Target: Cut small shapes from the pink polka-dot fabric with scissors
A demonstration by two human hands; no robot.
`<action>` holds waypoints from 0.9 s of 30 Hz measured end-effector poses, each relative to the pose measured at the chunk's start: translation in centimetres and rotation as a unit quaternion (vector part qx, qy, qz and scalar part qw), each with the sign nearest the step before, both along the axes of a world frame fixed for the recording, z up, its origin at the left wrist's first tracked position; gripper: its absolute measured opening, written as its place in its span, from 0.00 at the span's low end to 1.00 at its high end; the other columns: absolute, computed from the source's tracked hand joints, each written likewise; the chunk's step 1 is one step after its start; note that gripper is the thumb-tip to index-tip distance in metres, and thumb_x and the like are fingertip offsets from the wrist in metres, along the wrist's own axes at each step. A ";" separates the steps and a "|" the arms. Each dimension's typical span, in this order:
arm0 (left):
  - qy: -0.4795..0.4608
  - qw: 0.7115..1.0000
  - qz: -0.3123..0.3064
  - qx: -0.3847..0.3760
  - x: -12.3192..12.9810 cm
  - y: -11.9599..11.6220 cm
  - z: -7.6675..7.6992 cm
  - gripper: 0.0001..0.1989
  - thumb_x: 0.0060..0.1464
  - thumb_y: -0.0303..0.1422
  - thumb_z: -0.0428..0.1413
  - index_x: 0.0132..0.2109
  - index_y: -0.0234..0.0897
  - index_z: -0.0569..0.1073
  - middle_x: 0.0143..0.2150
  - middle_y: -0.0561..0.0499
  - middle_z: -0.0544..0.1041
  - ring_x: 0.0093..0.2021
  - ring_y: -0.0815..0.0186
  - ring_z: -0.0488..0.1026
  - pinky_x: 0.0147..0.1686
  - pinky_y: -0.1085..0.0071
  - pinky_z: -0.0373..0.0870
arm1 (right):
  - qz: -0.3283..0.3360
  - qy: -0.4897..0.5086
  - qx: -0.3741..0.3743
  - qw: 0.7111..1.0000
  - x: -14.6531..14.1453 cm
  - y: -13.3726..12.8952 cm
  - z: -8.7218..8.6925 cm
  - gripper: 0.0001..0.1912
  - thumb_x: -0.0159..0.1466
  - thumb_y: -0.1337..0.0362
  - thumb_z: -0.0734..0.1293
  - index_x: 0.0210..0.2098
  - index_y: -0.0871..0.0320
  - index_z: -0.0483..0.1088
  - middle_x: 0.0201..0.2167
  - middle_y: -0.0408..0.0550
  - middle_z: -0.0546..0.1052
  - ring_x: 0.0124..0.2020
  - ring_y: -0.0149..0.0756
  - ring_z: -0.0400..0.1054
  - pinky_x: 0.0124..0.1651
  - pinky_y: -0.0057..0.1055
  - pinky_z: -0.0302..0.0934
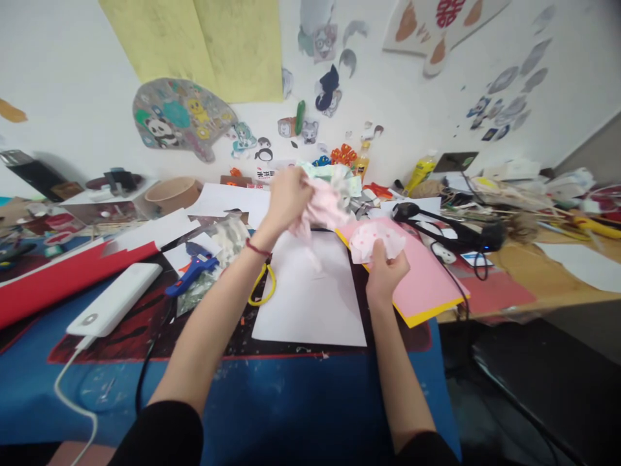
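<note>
Fingers closed, my left hand (290,197) grips a pale pink cloth (326,206), which hangs down and is smeared by motion. My right hand (387,275) pinches a small white-pink cloth piece with pink spots (372,238) between thumb and fingers. That piece is held over a stack of pink and yellow paper (431,285). White paper sheets (313,291) lie on the table below and between my hands. Behind the pink cloth is a pale green crumpled bundle (334,173); part of it is hidden.
A blue glue gun (194,272), a white power bank (115,299) with a cable and yellow-handled scissors (264,285) lie to the left. A black device with a cord (449,226) lies right. Bottles (361,160) stand near the wall. Red paper (72,278) covers the far left.
</note>
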State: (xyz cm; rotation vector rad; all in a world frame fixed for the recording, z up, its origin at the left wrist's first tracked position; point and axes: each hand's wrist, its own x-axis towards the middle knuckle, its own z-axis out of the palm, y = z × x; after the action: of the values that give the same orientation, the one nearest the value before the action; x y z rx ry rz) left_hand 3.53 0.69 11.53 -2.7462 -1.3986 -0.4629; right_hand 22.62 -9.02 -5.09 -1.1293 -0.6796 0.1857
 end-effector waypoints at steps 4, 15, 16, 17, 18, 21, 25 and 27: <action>-0.137 0.958 0.176 0.180 3.1 5.5 3.4 0.23 0.70 0.27 0.34 0.66 0.42 0.61 0.66 0.45 0.69 0.66 0.60 0.63 0.65 0.58 0.59 | -0.011 -0.010 -0.012 1.000 0.0 -0.1 0.2 0.21 0.63 0.52 0.70 0.44 0.65 0.77 0.41 0.57 0.81 0.43 0.44 0.77 0.48 0.40 0.71; 0.073 0.997 -0.002 0.014 2.1 0.9 -8.9 0.15 0.62 0.37 0.58 0.53 0.34 0.75 0.54 0.40 0.77 0.56 0.51 0.74 0.57 0.55 0.70 | 0.024 -0.007 -0.033 0.999 0.6 0.1 -0.4 0.22 0.63 0.51 0.70 0.46 0.65 0.75 0.42 0.57 0.81 0.41 0.44 0.77 0.47 0.42 0.72; 0.083 0.996 -0.014 -0.001 1.3 0.1 -9.7 0.18 0.62 0.39 0.59 0.54 0.34 0.74 0.55 0.41 0.76 0.56 0.53 0.74 0.56 0.55 0.72 | 0.025 -0.008 -0.034 0.999 0.6 0.2 -0.5 0.22 0.63 0.51 0.70 0.46 0.65 0.75 0.41 0.57 0.81 0.40 0.43 0.77 0.46 0.41 0.72; 0.090 0.996 -0.020 -0.012 0.6 -0.6 -10.4 0.19 0.63 0.40 0.59 0.56 0.35 0.73 0.56 0.41 0.76 0.56 0.54 0.74 0.55 0.54 0.73 | 0.026 -0.008 -0.034 0.999 0.7 0.2 -0.6 0.22 0.63 0.51 0.70 0.46 0.64 0.75 0.42 0.56 0.81 0.40 0.42 0.76 0.46 0.41 0.72; 0.094 0.995 -0.020 -0.020 -0.1 -1.1 -11.1 0.20 0.64 0.41 0.58 0.58 0.35 0.72 0.57 0.42 0.75 0.55 0.56 0.75 0.54 0.53 0.74 | 0.026 -0.009 -0.034 0.999 0.7 0.3 -0.8 0.23 0.63 0.51 0.70 0.46 0.64 0.74 0.42 0.56 0.81 0.40 0.42 0.76 0.46 0.41 0.72; 0.095 0.994 -0.013 -0.046 -1.5 -1.6 -12.2 0.20 0.65 0.39 0.57 0.59 0.35 0.71 0.58 0.42 0.74 0.54 0.57 0.75 0.52 0.53 0.76 | 0.029 -0.011 -0.037 0.999 0.9 0.6 -1.2 0.23 0.61 0.51 0.70 0.46 0.64 0.74 0.43 0.56 0.80 0.41 0.41 0.76 0.48 0.41 0.72; 0.102 0.985 -0.069 -0.122 -2.8 -0.4 -11.6 0.18 0.65 0.40 0.57 0.57 0.35 0.72 0.55 0.43 0.75 0.51 0.59 0.76 0.49 0.57 0.77 | 0.034 -0.010 -0.043 0.998 1.3 1.0 -1.7 0.23 0.60 0.51 0.71 0.45 0.64 0.75 0.42 0.56 0.80 0.41 0.42 0.75 0.47 0.41 0.71; 0.099 0.979 -0.100 -0.151 -3.2 0.5 -10.9 0.18 0.65 0.40 0.57 0.56 0.34 0.73 0.53 0.44 0.76 0.48 0.60 0.77 0.47 0.58 0.78 | 0.037 -0.007 -0.044 0.998 1.3 1.1 -1.8 0.23 0.60 0.51 0.71 0.46 0.64 0.74 0.42 0.56 0.80 0.41 0.42 0.75 0.46 0.41 0.71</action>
State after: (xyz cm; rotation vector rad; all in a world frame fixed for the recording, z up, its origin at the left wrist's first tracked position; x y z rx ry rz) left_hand 0.37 1.22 0.60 -3.0828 -1.2419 0.0272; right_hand 23.96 -7.91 -6.93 -1.1919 -0.7323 0.2730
